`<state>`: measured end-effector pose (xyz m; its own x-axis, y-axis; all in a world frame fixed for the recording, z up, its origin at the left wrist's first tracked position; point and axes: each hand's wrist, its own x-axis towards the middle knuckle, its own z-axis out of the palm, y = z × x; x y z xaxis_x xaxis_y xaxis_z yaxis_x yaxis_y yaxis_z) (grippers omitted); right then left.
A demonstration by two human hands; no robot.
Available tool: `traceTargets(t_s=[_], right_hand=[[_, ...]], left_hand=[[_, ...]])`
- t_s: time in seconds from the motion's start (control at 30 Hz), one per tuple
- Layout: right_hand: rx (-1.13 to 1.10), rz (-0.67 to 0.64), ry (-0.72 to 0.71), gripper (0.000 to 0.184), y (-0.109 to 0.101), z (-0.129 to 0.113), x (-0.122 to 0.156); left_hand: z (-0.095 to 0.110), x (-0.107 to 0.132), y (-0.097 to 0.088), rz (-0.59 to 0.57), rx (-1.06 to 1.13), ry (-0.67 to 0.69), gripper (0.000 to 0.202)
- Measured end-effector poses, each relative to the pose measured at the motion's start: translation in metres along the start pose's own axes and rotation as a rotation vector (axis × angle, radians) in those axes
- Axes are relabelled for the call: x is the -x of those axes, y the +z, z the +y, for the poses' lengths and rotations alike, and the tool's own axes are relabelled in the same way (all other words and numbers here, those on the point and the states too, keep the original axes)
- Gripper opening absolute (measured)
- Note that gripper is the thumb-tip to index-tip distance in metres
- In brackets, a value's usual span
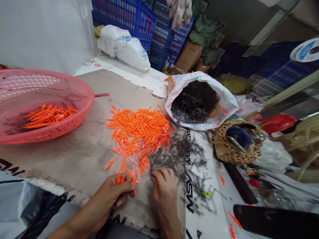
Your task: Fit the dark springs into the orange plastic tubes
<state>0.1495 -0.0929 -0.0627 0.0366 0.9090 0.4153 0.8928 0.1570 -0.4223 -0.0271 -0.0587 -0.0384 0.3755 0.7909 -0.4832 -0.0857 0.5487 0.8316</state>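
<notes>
Scuffed table [74, 156] carrying a loose heap of orange plastic pieces [139, 136] beside dark sprues [174, 159]. Left hand [109, 196]: fingers [127, 187] curled shut on several orange pieces [120, 179]. Right hand [163, 196]: fingers [159, 174] together on the sprues, grip unclear. Pink basket [82, 99] holds more orange pieces [50, 116].

Orange pieces [120, 180] half hidden within the fingers of the left hand [112, 196]. Pink plastic basket [86, 99] cut off by the picture's left edge; blue crates [124, 16] and hanging white gloves [179, 10] by the top edge. Dark contents [194, 101] of the white sack [224, 99] too small to tell apart. Dark blue item [236, 136] partly hidden inside the wicker basket [235, 156].
</notes>
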Motion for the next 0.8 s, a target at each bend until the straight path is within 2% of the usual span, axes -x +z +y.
traceTargets(t_s=[0.3,0.4,0.57,0.67,0.8], right_hand=[[-0.083,0.122,-0.017,0.026,-0.017,-0.012,-0.003],[-0.229,0.125,0.074,0.022,-0.015,-0.025,0.006],[-0.518,0.054,0.252,0.017,-0.006,-0.049,0.024],[-0.565,0.053,0.327,0.018,0.0,-0.055,0.028],[-0.604,0.07,0.348,0.018,0.002,-0.055,0.027]], left_hand=[[0.002,0.0,0.001,0.036,-0.014,0.012,0.027],[0.002,-0.001,0.0,0.037,-0.006,0.011,0.029],[0.004,0.001,0.001,0.041,0.034,0.024,0.028],[0.005,0.003,0.003,0.025,0.046,0.024,0.027],[0.004,0.004,0.004,0.007,0.051,0.019,0.027]])
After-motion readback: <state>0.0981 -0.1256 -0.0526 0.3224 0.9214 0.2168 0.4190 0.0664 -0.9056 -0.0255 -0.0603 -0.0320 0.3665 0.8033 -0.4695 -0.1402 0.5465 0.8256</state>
